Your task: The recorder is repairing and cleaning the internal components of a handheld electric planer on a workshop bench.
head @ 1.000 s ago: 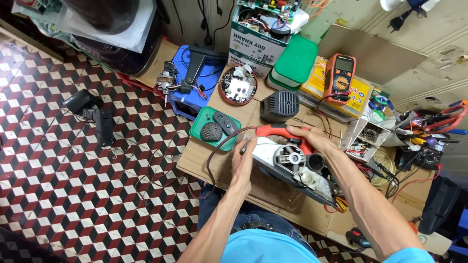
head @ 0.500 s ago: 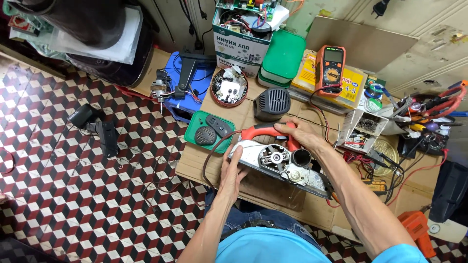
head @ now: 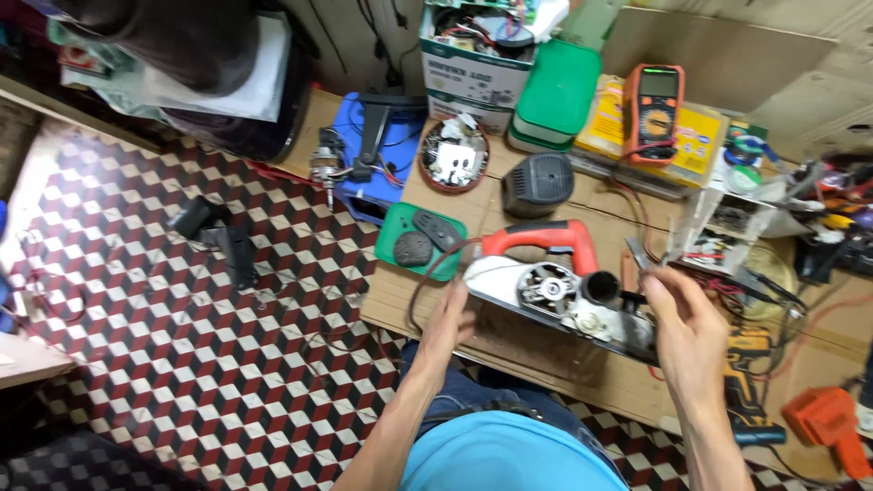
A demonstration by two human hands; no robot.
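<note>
From the head view, the left hand [head: 452,320] rests open-fingered against the opened planer's [head: 556,293] near end on the tabletop [head: 536,350]; the right hand [head: 684,332] hovers beside it, fingers loosely apart. Unsteadied, the planer could slide off the edge.

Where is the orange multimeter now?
In the head view, the orange multimeter lies at the far right of the bench, on a yellow box, beside the green boxes.

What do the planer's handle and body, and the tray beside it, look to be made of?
Planer handle: glossy red-orange moulded plastic, apparently. Planer body: bare silvery metal, probably cast, with dull highlights. Green tray: smooth plastic, by its even colour and rounded rim. The left hand rests on the body.
</note>
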